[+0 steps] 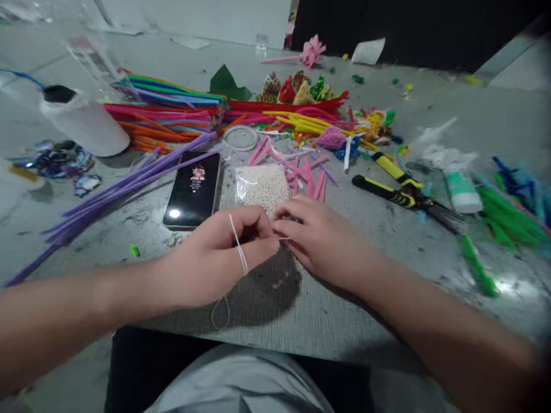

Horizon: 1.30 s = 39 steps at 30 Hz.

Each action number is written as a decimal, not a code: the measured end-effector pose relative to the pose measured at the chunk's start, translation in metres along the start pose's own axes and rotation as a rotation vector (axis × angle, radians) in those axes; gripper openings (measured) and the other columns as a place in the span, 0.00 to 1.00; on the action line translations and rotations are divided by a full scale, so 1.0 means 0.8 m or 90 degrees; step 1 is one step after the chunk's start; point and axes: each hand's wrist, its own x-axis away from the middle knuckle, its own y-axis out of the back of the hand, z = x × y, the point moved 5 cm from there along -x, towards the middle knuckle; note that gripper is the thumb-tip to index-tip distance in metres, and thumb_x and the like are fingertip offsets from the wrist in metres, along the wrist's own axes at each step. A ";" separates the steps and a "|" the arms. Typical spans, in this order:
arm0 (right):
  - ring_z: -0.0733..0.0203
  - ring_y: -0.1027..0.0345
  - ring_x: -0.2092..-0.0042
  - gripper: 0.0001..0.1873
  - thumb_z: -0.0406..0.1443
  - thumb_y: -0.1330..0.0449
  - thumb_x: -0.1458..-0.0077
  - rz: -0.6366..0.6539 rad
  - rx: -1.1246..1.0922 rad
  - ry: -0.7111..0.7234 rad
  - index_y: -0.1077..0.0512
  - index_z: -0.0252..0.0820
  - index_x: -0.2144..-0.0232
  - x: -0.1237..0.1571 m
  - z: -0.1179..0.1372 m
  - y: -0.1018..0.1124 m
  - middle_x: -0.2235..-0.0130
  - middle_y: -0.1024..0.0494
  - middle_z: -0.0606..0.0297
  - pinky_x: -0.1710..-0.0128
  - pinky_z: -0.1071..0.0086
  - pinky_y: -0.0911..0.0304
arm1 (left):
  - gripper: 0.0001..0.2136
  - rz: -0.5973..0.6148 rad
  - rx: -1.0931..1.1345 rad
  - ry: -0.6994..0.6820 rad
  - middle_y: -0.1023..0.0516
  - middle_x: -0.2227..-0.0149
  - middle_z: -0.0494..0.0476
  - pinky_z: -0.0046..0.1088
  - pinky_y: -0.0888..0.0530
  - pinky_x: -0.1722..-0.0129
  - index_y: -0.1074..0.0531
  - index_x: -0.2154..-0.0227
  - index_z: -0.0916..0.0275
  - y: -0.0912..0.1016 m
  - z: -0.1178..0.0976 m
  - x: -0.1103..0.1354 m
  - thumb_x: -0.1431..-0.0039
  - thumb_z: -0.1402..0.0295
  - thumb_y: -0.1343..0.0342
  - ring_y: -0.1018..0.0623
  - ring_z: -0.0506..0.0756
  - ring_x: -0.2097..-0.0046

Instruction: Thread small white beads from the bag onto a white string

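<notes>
My left hand (219, 252) pinches a thin white thread (239, 248) between thumb and finger. The thread crosses over the thumb, and a loop of it hangs below the palm. My right hand (327, 241) meets the left at the fingertips, its fingers closed on the short end of the same thread. Anything else small between the fingertips is hidden. Just beyond the hands lies a clear bag of small white beads (264, 186), partly covered by my fingers. A black smartphone (193, 186) with its screen lit lies beside my left hand.
Purple pipe cleaners (124, 186) lie left of the phone, cut pink pieces (305, 175) behind the bag. Pliers with yellow and black handles (387, 192) rest at right, near a white-capped bottle (464, 192). Coloured pipe cleaner bundles (172, 112) and a white bottle (88, 123) stand farther back.
</notes>
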 end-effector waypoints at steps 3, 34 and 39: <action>0.47 0.32 0.55 0.09 0.27 0.44 0.38 -0.011 -0.001 0.015 0.22 0.34 0.61 0.003 0.000 0.001 0.56 0.23 0.50 0.55 0.52 0.32 | 0.09 0.009 0.007 -0.003 0.39 0.76 0.41 0.19 0.44 0.78 0.33 0.69 0.65 -0.002 -0.003 0.007 0.32 0.70 0.44 0.41 0.41 0.77; 0.59 0.30 0.55 0.07 0.30 0.45 0.32 -0.193 -0.273 -0.055 0.27 0.42 0.59 0.009 0.004 0.027 0.57 0.22 0.61 0.53 0.62 0.32 | 0.11 -0.059 0.078 -0.098 0.38 0.77 0.43 0.22 0.40 0.80 0.31 0.65 0.62 0.003 -0.004 0.005 0.30 0.61 0.42 0.40 0.44 0.78; 0.70 0.26 0.67 0.04 0.36 0.31 0.39 -0.290 -0.572 -0.308 0.21 0.46 0.61 0.019 -0.006 0.031 0.65 0.18 0.70 0.68 0.76 0.30 | 0.09 -0.097 0.040 -0.140 0.37 0.78 0.43 0.23 0.40 0.81 0.31 0.65 0.61 0.005 -0.009 0.003 0.29 0.64 0.43 0.38 0.45 0.78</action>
